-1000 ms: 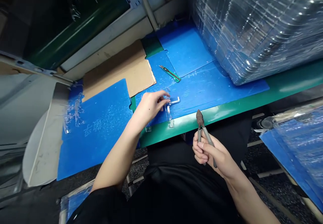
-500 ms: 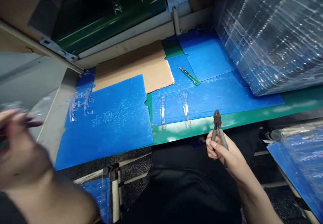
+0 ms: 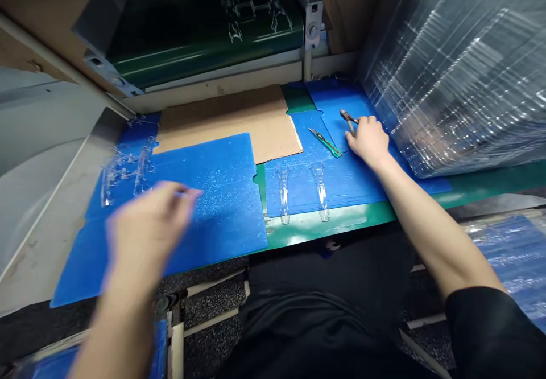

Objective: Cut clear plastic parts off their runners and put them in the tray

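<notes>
While the right hand lays the cutters flat just beyond the green knife, fingers closed on the handles (left hand blurred, grip unclear), keep them apart.

arms: bare from wrist to above the elbow | right sleeve: black, short — hem just past the elbow | lap: black garment, smooth folds | hands: no gloves — left one motion-blurred

Grey cutters flat on blue mat, far right.
</notes>
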`<state>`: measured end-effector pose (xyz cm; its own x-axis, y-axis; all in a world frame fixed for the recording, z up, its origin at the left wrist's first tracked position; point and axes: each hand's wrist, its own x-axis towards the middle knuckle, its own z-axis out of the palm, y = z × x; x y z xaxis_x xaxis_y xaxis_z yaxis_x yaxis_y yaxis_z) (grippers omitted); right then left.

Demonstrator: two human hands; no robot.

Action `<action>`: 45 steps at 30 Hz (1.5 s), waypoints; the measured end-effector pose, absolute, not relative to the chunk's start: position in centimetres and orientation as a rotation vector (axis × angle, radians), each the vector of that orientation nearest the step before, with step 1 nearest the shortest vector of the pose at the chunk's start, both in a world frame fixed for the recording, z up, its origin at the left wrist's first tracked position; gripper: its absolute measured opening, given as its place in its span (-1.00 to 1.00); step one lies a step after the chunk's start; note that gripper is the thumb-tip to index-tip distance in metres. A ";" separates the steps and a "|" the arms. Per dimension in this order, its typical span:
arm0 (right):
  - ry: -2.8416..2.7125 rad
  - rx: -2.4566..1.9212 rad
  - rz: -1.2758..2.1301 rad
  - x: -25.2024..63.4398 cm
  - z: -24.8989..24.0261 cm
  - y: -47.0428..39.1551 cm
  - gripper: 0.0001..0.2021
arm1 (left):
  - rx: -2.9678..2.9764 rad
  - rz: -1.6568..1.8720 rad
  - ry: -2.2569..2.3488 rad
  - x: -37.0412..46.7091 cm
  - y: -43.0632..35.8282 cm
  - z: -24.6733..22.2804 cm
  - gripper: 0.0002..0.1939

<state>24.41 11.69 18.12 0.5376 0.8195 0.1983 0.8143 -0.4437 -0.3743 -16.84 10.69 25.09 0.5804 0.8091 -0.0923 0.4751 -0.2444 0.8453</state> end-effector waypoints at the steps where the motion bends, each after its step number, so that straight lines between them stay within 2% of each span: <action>1: -1.354 -2.378 -0.026 24.6 17.9 12.7 -0.51 | 1.966 0.479 1.098 -15.9 9.4 24.5 -0.67; 2: -1.378 -2.395 -0.067 24.6 17.8 13.3 -0.52 | 2.132 0.508 1.214 -14.7 8.1 23.9 -0.75; 4: -1.418 -2.409 -0.146 24.4 17.5 13.5 -0.52 | 2.406 0.326 1.237 -11.6 5.9 22.8 -0.79; 8: -1.480 -2.358 -0.244 23.0 17.3 11.6 -0.53 | 2.420 0.123 1.509 -7.9 5.5 21.6 -0.69; 11: -1.530 -2.261 -0.178 21.5 17.0 9.4 -0.54 | 2.317 -0.031 1.678 -8.1 7.7 21.0 -0.60; 14: -1.511 -2.198 -0.093 20.1 16.3 7.4 -0.57 | 2.234 0.023 1.515 -8.6 9.4 20.2 -0.70; 20: -1.373 -2.215 -0.108 21.4 15.3 5.9 -0.57 | 1.535 0.258 0.969 -9.6 8.1 21.0 -0.62; 26: -1.354 -2.195 -0.142 21.5 15.3 6.2 -0.62 | 1.297 0.349 0.816 -10.5 5.6 23.5 -0.56; 29: -1.370 -2.165 -0.158 19.6 15.8 5.6 -0.65 | 1.412 0.320 0.865 -10.3 6.8 22.7 -0.57; 33: -1.401 -2.216 0.072 17.4 16.6 5.1 -0.67 | 1.739 0.175 1.064 -10.3 11.6 19.8 -0.61; 36: -1.437 -2.245 0.090 17.4 17.4 6.5 -0.72 | 1.969 0.055 1.226 -10.5 14.3 19.2 -0.69; 37: -1.454 -2.241 0.072 17.6 17.6 7.5 -0.73 | 2.072 0.072 1.317 -10.3 14.4 19.5 -0.71; 40: -1.517 -2.215 0.068 18.2 18.2 11.3 -0.63 | 2.363 0.135 1.580 -8.2 12.4 21.7 -0.58; 42: -1.526 -2.205 0.111 18.0 18.2 13.9 -0.60 | 2.457 0.010 1.584 -5.3 10.2 23.0 -0.55; 45: -1.474 -2.171 0.215 17.5 18.2 16.4 -0.73 | 2.465 -0.160 1.490 -0.4 8.1 23.1 -0.53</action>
<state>17.46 16.45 18.22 0.4007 0.9045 0.1461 0.8248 -0.2867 -0.4873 -0.36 8.10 23.08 0.4692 0.8540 -0.2248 0.8823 -0.4424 0.1608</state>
